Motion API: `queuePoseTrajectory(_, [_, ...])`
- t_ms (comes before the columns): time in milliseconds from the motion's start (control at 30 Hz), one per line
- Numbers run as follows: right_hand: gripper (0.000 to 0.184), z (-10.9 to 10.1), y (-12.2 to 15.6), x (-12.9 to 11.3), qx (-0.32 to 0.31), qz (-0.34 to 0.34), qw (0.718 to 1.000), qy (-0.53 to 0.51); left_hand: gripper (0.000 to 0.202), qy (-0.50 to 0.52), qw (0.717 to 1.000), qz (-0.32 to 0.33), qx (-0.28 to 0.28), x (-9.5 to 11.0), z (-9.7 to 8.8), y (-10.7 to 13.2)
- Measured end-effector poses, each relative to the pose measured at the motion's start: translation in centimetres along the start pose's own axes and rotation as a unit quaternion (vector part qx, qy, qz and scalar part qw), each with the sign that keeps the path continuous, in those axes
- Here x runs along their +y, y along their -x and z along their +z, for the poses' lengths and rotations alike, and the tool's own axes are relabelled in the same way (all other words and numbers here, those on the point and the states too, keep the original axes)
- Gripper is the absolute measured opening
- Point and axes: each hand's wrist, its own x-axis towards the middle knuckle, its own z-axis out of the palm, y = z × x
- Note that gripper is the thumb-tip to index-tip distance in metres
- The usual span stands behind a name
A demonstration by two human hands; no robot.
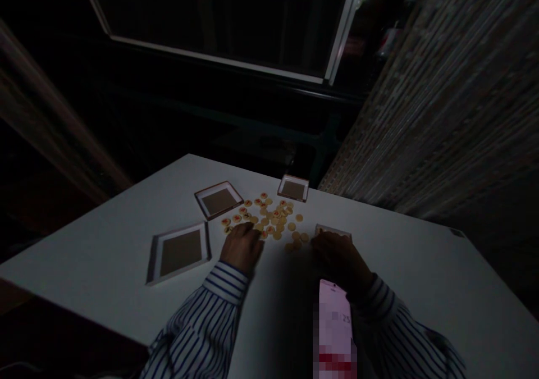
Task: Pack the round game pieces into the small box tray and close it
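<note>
Round wooden game pieces (274, 220), some marked with red or black characters, lie loosely spread on the white table. They look like Chinese chess pieces. At their near left edge is my left hand (242, 247), its fingers curled down; whatever lies under the fingertips is hidden. To the right, my right hand (342, 258) is bent closed in shadow over the near side of a small shallow box (343, 234), hiding most of it. What its fingers hold, if anything, I cannot make out.
Three more shallow boxes stand around the pieces: a near-left box (181, 253), a far-left box (219, 200) and a back box (293, 188). A lit phone (334, 317) lies below my right hand. Beaded curtains (425, 104) hang beyond the table's right side.
</note>
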Motion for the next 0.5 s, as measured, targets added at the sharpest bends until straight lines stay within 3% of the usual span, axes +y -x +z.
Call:
queuePoseTrajectory(267, [0.022,0.1,-2.4,-2.7,-0.032,-0.029,0.999,0.030,0.022,-0.023,0.999,0.030,-0.033,-0.2,0.3,-1.7])
queuePoseTrajectory(500, [0.021,0.6,-2.7,-3.0,-0.017,-0.040,0.999,0.024,0.027,-0.020,0.997,0.030,-0.067,-0.9,1.0,-2.2])
